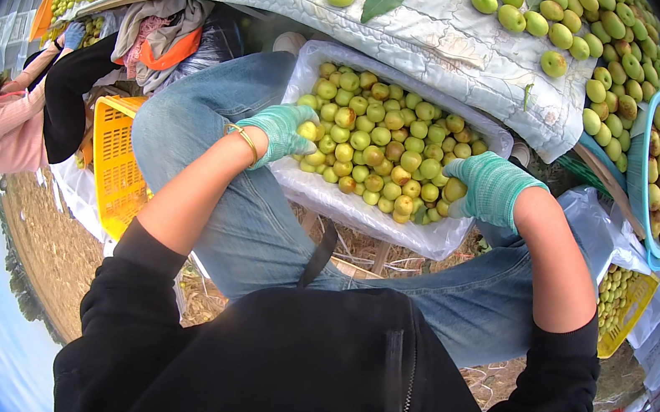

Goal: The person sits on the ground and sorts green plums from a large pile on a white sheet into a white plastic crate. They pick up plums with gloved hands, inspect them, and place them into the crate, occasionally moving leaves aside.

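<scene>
Left hand (279, 133) curled on fruit (373, 140) at tray (476, 125) left edge; right hand (491, 188) fingers hidden, cannot tell; tray on lap may tip, fruit spill

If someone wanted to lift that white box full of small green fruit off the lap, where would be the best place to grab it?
Probably by the two short ends of the white box, coming in from left and right, where the left hand and right hand already sit. It is long, heaped with fruit, and its lined rim looks soft.

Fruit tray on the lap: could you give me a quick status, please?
Left hand and right hand, both gloved, grip the white tray at opposite sides. Tray full of green fruit. Nothing blocking.
</scene>
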`<state>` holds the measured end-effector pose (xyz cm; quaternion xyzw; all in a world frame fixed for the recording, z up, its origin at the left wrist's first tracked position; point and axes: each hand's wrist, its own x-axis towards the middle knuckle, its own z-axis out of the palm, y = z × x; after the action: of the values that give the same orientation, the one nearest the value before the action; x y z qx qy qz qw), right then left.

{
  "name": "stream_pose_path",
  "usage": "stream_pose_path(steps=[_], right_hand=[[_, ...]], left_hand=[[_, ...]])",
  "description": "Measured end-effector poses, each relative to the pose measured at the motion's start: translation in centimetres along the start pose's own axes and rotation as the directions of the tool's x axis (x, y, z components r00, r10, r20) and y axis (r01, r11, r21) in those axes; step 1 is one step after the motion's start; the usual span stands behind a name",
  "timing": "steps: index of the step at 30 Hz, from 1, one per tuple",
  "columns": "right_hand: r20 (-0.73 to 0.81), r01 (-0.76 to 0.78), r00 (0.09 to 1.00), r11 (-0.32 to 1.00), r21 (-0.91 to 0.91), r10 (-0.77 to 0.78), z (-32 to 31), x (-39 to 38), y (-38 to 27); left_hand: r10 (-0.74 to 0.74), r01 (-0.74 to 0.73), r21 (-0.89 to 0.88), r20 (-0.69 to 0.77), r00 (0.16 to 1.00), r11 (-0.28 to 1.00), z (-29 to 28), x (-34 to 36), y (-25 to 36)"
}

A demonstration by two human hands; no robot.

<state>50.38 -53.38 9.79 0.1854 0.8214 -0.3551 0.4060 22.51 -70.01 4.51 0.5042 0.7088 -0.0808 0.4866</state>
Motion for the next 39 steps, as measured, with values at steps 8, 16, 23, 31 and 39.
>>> stream_pose_path(steps=[8, 16, 23, 31, 39], right_hand=[[0.002, -0.047, 0.999, 0.977, -0.207, 0.049, 0.1, 0.2, 1.1], [-0.322, -0.218, 0.918, 0.973, 0.074, 0.230, -2.6, -3.1, 2.7], [-0.398, -0.047, 0.914, 0.996, 0.079, 0.074, -3.0, -1.9, 2.7], [-0.468, -0.100, 0.870, 0.986, 0.137, 0.153, -6.3, -1.2, 4.3], [-0.659, -0.048, 0.725, 0.969, 0.243, 0.202, -8.1, -1.1, 5.5]], left_hand=[[-0.088, -0.009, 0.395, 0.225, 0.970, 0.919, -0.1, 1.1, -1.4], [0.179, -0.374, -0.136, -0.699, 0.692, 0.917, -10.1, 4.2, 2.9], [0.346, -0.334, 0.159, -0.695, 0.630, 0.929, -18.8, 14.2, 14.4], [0.628, -0.309, 0.640, -0.356, 0.692, 0.704, -17.1, 21.1, 21.5], [0.372, -0.409, 0.153, -0.758, 0.535, 0.900, -22.0, 21.6, 21.2]])
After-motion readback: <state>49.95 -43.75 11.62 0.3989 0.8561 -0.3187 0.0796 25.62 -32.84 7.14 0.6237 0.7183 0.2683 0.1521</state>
